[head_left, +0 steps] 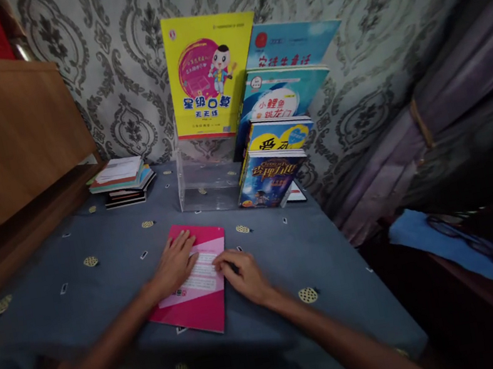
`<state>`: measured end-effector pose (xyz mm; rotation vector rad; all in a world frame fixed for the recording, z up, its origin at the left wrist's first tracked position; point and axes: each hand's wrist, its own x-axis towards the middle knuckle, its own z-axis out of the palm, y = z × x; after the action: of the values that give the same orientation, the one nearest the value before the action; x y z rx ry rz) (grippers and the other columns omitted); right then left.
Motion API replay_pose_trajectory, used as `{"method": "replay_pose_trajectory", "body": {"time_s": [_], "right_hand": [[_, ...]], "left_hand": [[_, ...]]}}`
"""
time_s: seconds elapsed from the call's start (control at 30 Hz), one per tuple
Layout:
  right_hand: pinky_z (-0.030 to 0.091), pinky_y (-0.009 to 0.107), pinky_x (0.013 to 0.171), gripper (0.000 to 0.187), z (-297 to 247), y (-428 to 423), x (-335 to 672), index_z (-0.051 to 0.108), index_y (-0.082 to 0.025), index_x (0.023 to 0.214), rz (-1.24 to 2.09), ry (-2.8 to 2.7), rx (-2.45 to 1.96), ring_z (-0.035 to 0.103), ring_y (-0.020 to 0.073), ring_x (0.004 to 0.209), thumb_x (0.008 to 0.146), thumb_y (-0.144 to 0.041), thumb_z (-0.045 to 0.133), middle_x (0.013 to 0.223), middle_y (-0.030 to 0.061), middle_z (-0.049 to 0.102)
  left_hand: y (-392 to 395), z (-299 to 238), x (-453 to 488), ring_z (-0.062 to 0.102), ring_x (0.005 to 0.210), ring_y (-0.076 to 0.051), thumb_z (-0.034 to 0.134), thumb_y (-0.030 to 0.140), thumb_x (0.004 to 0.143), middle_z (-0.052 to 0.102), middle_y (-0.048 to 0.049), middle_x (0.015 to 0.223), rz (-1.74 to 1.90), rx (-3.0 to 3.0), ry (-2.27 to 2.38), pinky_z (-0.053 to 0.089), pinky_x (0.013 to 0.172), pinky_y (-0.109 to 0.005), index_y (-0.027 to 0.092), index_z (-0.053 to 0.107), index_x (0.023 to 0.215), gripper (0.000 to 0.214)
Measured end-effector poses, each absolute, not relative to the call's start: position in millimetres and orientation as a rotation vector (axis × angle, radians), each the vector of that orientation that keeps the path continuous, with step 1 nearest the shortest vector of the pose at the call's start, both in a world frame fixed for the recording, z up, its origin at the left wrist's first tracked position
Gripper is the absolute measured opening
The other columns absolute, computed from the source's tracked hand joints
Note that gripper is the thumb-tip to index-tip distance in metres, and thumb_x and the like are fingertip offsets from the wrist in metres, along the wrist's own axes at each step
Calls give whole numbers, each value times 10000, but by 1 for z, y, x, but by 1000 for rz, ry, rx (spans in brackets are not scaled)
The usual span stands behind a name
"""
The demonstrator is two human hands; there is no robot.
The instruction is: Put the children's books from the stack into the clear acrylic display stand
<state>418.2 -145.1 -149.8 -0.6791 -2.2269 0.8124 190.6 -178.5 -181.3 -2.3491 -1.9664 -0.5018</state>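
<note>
A pink book (212, 315) lies on the cloth-covered table in front of me, its printed cover with a pale text panel facing up. Across its upper left part my left hand (175, 264) lies flat, fingers stretched out. My right hand (244, 277) is at the book's right edge, with fingers curled and thumb and forefinger pinched together on the cover's margin. Beyond the book stands a clear acrylic book rack (208, 196). A yellow workbook (231, 41) stands upright at its back left. Several books fill its right side, with a dark blue book (269, 180) frontmost.
At the back left, a stack of books (124, 182) sits beside a wooden panel (1, 119). A patterned tablecloth (118, 296) covers the table. On the right are a gathered curtain (378, 148) and a blue cloth (414, 231) with glasses (476, 242) on it.
</note>
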Motion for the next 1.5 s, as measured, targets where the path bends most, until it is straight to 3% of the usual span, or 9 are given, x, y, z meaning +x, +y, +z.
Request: {"method": "replay_pose_trajectory", "body": {"time_s": [0.1, 0.17, 0.27, 0.5, 0.87, 1.2, 1.5], "right_hand": [[506, 418, 1032, 351, -150, -135, 386, 679, -193, 1203, 670, -2392, -646, 651, 228, 1150, 929, -135, 468, 1193, 104, 728], [421, 467, 1144, 444, -152, -132, 362, 583, -139, 1367, 571, -2534, -650, 536, 252, 1346, 943, -156, 453, 1422, 163, 606], [323, 490, 1218, 530, -155, -129, 338, 450, -50, 1480, 481, -2685, -704, 408, 271, 1465, 968, -184, 439, 1547, 226, 459], [233, 494, 1254, 598, -154, -118, 361, 427, -46, 1505, 406, -2716, -963, 296, 290, 1526, 1013, -381, 480, 1591, 221, 390], [202, 489, 1256, 619, -161, -106, 399, 372, -78, 1546, 374, -2679, -1109, 272, 265, 1536, 1043, -439, 366, 1626, 182, 342], [186, 489, 1261, 551, -156, -54, 382, 372, -91, 1545, 401, -2807, -1033, 221, 254, 1553, 1053, -337, 341, 1644, 168, 301], [184, 475, 1265, 564, -160, -64, 390, 362, -66, 1549, 437, -2734, -1030, 228, 242, 1551, 1046, -320, 398, 1633, 170, 330]], "left_hand": [[-174, -178, 181, 513, 1378, -252, 407, 278, 1004, 575, -144, 1466, -559, -2369, -1947, 412, 1141, -478, 163, 531, 1403, 434], [-170, -176, 172, 563, 1315, -246, 374, 198, 990, 618, -146, 1407, -609, -2335, -1973, 446, 1107, -475, 164, 542, 1387, 432], [-168, -174, 163, 541, 1340, -259, 338, 162, 983, 598, -162, 1429, -614, -2264, -2022, 458, 1090, -480, 149, 544, 1381, 448], [-171, -171, 166, 496, 1400, -275, 324, 181, 987, 537, -178, 1500, -437, -2256, -1982, 423, 1120, -479, 107, 529, 1405, 471], [-172, -161, 176, 489, 1405, -272, 335, 163, 967, 533, -161, 1509, -331, -2212, -2053, 419, 1118, -465, 124, 524, 1424, 496], [-149, -150, 181, 588, 1229, -326, 347, 216, 988, 574, -182, 1443, -239, -2069, -2115, 493, 984, -498, 130, 588, 1343, 437], [-151, -151, 182, 577, 1223, -320, 339, 241, 1005, 582, -168, 1437, -315, -2048, -2113, 472, 991, -481, 131, 580, 1344, 430]]}}
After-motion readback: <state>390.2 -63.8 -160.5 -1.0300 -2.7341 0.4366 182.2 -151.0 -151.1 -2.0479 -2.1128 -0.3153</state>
